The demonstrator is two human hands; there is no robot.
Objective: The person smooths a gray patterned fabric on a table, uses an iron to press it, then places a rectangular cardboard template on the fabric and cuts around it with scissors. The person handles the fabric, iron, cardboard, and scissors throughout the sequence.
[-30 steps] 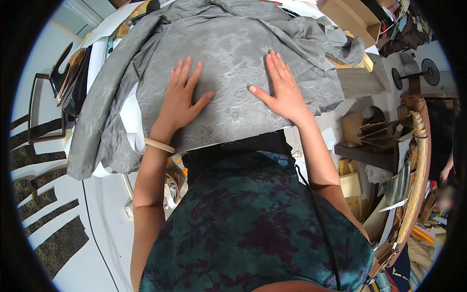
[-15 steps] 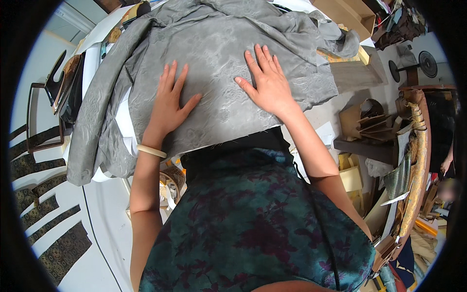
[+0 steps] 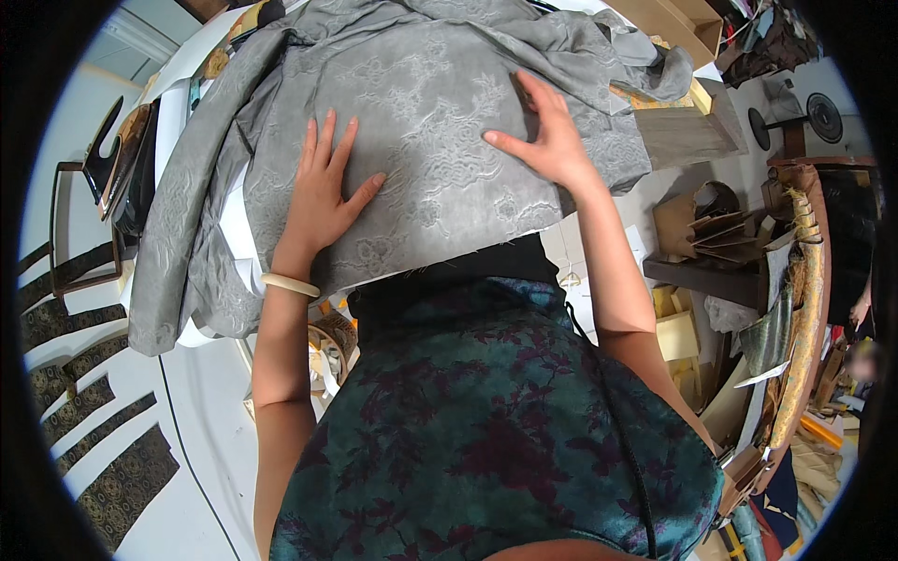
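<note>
A large piece of grey fabric (image 3: 421,140) with a raised floral pattern covers the table in front of me. Its frayed near edge hangs by my waist, and the far part is bunched in folds. My left hand (image 3: 323,192) lies flat on the fabric's left half, fingers spread, a pale bangle (image 3: 291,285) on that wrist. On the right half rests my right hand (image 3: 552,140), tilted onto its side with the thumb stretched out to the left and the fingers pointing away. Neither hand grips the cloth.
Dark patterned cloth pieces (image 3: 126,481) lie on a white surface at the left. An open cardboard box (image 3: 669,33) stands at the far right. Shelves with rolled fabric (image 3: 798,318) and folded brown card (image 3: 720,234) line the right side. A round bin (image 3: 332,351) sits below the table.
My right hand has slid to the right across the fabric and turned onto its side. The cloth between my hands looks flatter, its pattern plainer. My left hand has barely shifted.
</note>
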